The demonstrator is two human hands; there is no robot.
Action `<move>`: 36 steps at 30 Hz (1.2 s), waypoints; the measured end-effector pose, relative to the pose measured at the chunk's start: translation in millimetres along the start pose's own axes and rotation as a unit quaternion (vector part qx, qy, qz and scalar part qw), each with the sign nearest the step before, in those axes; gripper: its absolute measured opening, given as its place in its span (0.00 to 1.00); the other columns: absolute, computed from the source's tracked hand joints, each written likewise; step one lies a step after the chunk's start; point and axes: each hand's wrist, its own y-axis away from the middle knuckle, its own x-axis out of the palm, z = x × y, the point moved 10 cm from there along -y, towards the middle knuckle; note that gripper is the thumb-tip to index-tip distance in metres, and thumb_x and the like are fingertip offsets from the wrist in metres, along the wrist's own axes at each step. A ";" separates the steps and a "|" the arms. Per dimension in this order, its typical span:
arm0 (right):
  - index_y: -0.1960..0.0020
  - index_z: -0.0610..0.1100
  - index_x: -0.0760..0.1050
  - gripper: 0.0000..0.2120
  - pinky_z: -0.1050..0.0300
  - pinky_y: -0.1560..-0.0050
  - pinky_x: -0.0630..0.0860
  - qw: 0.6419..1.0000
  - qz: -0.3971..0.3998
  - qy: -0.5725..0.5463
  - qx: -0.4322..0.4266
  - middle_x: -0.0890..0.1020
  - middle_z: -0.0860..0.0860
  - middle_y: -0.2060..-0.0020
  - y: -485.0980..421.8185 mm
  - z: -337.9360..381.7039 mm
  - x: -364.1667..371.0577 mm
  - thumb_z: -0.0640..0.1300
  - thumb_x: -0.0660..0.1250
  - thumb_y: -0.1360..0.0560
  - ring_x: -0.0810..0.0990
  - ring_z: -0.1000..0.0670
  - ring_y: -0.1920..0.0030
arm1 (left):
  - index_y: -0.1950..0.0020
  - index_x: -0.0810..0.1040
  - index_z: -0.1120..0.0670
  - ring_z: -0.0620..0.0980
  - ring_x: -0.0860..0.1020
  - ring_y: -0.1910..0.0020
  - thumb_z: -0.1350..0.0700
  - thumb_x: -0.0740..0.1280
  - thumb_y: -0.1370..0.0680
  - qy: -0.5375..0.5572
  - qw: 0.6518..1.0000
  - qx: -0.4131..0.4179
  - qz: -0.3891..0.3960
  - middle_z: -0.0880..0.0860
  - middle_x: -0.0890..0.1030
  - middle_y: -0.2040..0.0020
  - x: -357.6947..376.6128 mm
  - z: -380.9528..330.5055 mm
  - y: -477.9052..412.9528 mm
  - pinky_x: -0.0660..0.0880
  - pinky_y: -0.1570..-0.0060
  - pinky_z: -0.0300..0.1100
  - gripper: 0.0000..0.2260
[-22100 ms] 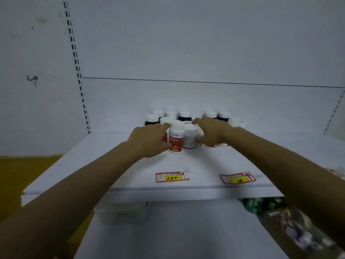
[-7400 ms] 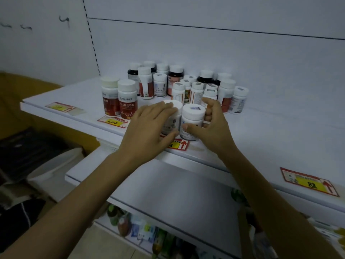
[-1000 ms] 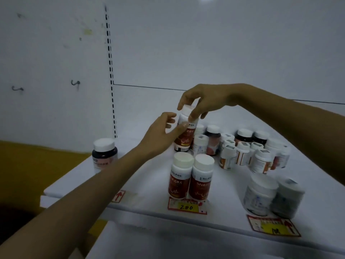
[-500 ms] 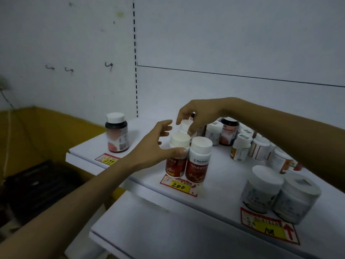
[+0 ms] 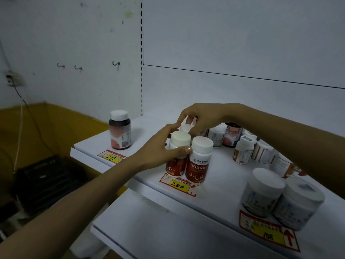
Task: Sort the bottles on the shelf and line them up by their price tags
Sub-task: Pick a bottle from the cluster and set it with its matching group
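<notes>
Two red-labelled bottles with white caps stand behind the "200" price tag (image 5: 179, 184) on the white shelf (image 5: 220, 186). My left hand (image 5: 158, 152) grips the left red bottle (image 5: 178, 146), thumb across its front; the right red bottle (image 5: 199, 159) stands touching it. My right hand (image 5: 197, 118) pinches the cap of a third red bottle (image 5: 184, 128), set just behind that pair and mostly hidden. A dark bottle (image 5: 119, 129) stands alone behind the "299" tag (image 5: 111, 157). Two wide white jars (image 5: 280, 197) stand behind the "108" tag (image 5: 268, 234).
Several mixed small bottles (image 5: 244, 146) crowd the shelf's back right, under my right forearm. A lower white shelf (image 5: 168, 230) juts out below. A black crate (image 5: 46, 180) sits on the floor at the left. Wall hooks (image 5: 115, 63) and a slotted upright (image 5: 141, 53) are behind.
My right hand brought a red bottle down from the air and set it behind the pair at the "200" tag. My left hand closed on the left front bottle.
</notes>
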 end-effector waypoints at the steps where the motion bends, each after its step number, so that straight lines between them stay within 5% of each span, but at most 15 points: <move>1: 0.41 0.53 0.73 0.21 0.60 0.56 0.78 1.000 -0.002 -0.006 0.001 0.80 0.48 0.47 0.6 -0.2 -1.5 0.44 0.74 0.31 0.80 0.50 0.51 | 0.30 0.60 0.45 0.45 0.71 0.40 0.34 0.64 0.32 -0.004 1.000 0.004 -0.003 0.48 0.69 0.31 -1.5 -0.5 -1.4 0.73 0.44 0.42 0.34; 10: 0.40 0.53 0.72 0.20 0.62 0.51 0.75 0.998 -0.063 -0.028 0.012 0.82 0.53 0.49 17.7 -2.8 -32.1 0.47 0.72 0.30 0.80 0.54 0.48 | 0.30 0.64 0.49 0.40 0.68 0.43 0.36 0.47 0.25 -0.052 0.995 0.061 -0.063 0.48 0.70 0.32 -30.0 -37.6 -25.8 0.60 0.55 0.24 0.28; 16: 0.43 0.50 0.75 0.14 0.58 0.50 0.72 0.980 -0.186 0.043 0.060 0.82 0.51 0.50 46.6 -42.0 -71.0 0.49 0.69 0.28 0.78 0.52 0.51 | 0.29 0.63 0.51 0.45 0.69 0.38 0.40 0.49 0.21 -0.124 0.985 0.107 -0.062 0.50 0.70 0.31 -30.6 -83.4 -61.0 0.63 0.45 0.34 0.25; 23: 0.33 0.47 0.68 0.26 0.49 0.42 0.74 0.959 -0.099 0.191 0.185 0.76 0.46 0.39 47.8 -107.9 -36.6 0.45 0.71 0.29 0.75 0.46 0.44 | 0.27 0.60 0.52 0.48 0.65 0.31 0.39 0.54 0.23 -0.219 0.964 0.147 0.029 0.50 0.65 0.27 7.1 -112.2 -76.3 0.63 0.34 0.44 0.27; 29: 0.33 0.48 0.66 0.27 0.57 0.59 0.71 0.949 -0.043 0.247 0.190 0.77 0.46 0.46 29.4 -122.6 -2.7 0.43 0.70 0.29 0.72 0.50 0.56 | 0.27 0.59 0.50 0.47 0.63 0.30 0.38 0.56 0.24 -0.226 0.960 0.157 0.057 0.48 0.63 0.26 15.3 -104.7 -66.3 0.62 0.33 0.45 0.29; 32: 0.40 0.49 0.70 0.20 0.55 0.57 0.75 0.952 -0.079 0.234 0.180 0.76 0.49 0.54 20.3 -125.3 -7.9 0.44 0.71 0.30 0.74 0.49 0.57 | 0.27 0.60 0.50 0.46 0.64 0.30 0.38 0.55 0.24 -0.223 0.960 0.159 0.058 0.48 0.64 0.27 12.4 -101.5 -63.9 0.61 0.36 0.41 0.29; 34: 0.58 0.51 0.68 0.12 0.54 0.58 0.74 0.953 -0.104 0.219 0.183 0.74 0.53 0.62 15.1 -128.2 -14.9 0.46 0.72 0.31 0.74 0.50 0.59 | 0.27 0.60 0.50 0.46 0.64 0.31 0.37 0.54 0.25 -0.216 0.961 0.164 0.060 0.47 0.64 0.27 11.1 -100.5 -63.0 0.61 0.37 0.39 0.30; 36: 0.66 0.53 0.63 0.17 0.55 0.62 0.72 0.952 -0.119 0.209 0.190 0.70 0.56 0.68 10.9 -130.8 -18.5 0.48 0.72 0.31 0.73 0.52 0.65 | 0.27 0.59 0.49 0.45 0.65 0.31 0.37 0.54 0.25 -0.207 0.962 0.167 0.061 0.47 0.64 0.27 9.1 -99.2 -62.4 0.61 0.38 0.38 0.30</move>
